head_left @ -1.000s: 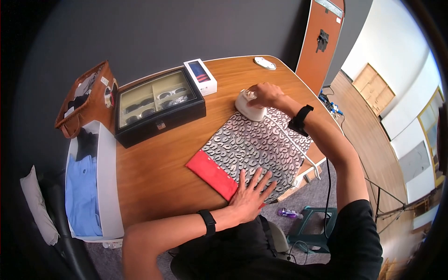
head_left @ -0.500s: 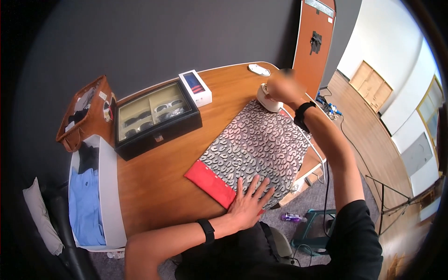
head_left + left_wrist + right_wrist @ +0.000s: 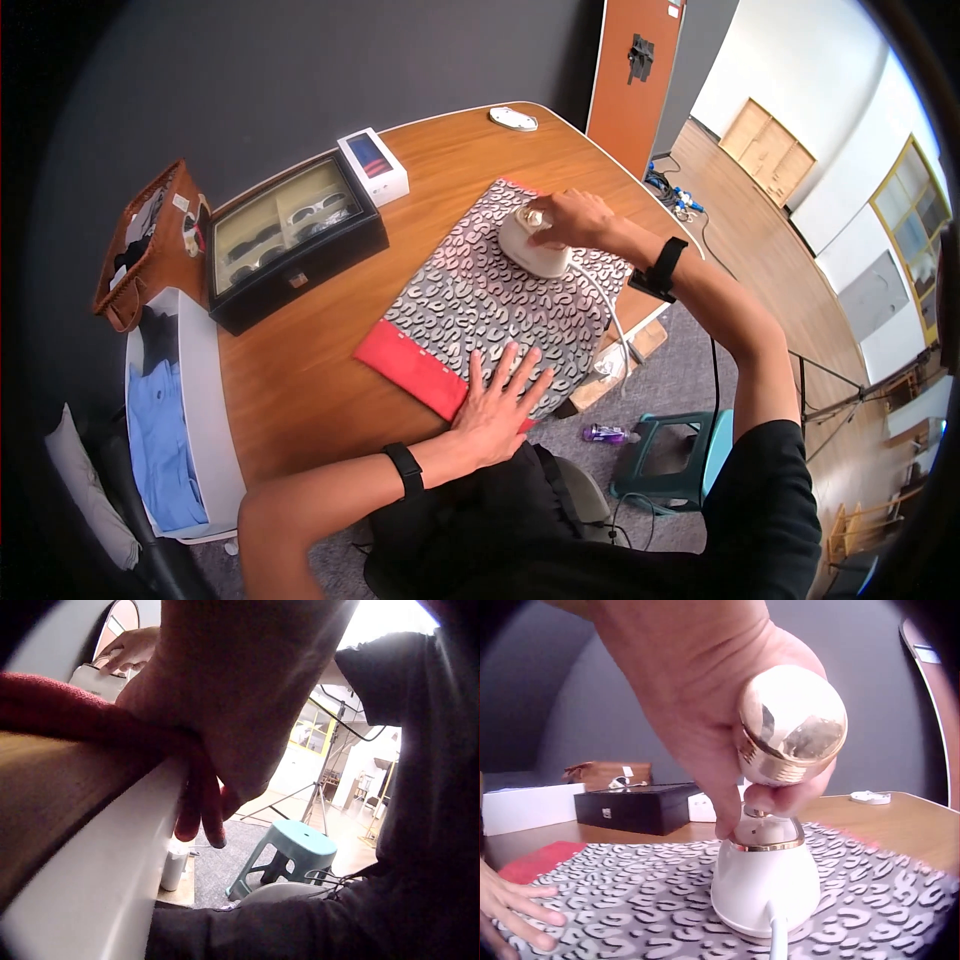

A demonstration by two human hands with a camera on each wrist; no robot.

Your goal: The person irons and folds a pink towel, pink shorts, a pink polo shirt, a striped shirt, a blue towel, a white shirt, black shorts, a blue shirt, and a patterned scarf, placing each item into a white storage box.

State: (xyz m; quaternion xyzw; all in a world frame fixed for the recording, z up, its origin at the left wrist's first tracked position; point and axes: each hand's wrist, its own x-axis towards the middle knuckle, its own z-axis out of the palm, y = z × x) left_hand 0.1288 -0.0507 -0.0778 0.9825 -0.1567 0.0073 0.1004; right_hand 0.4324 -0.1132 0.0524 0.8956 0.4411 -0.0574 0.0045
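My right hand point(image 3: 578, 220) grips the handle of a small white iron point(image 3: 522, 250) with gold trim. The iron stands on a leopard-print cloth point(image 3: 470, 285) in grey, black and white with a red band point(image 3: 410, 370) along its near left side. In the right wrist view, fingers and thumb wrap the handle below its shiny gold end cap point(image 3: 793, 724), and a white cord point(image 3: 778, 937) leaves the iron's rear. My left hand point(image 3: 497, 407) lies flat with spread fingers on the cloth's near edge. The left wrist view shows that hand's underside at the table edge.
A black glasses case point(image 3: 290, 240), a white phone-style box point(image 3: 375, 168), a brown basket point(image 3: 160, 245) and a white bin with blue clothing point(image 3: 165, 440) stand left. A white oval plate point(image 3: 513, 119) lies at the back. The cord hangs over the right edge near a green stool point(image 3: 665, 460).
The iron has slid from the cloth's far edge back toward its middle, with my right hand on it. My left hand keeps its place on the cloth. The head view has shifted.
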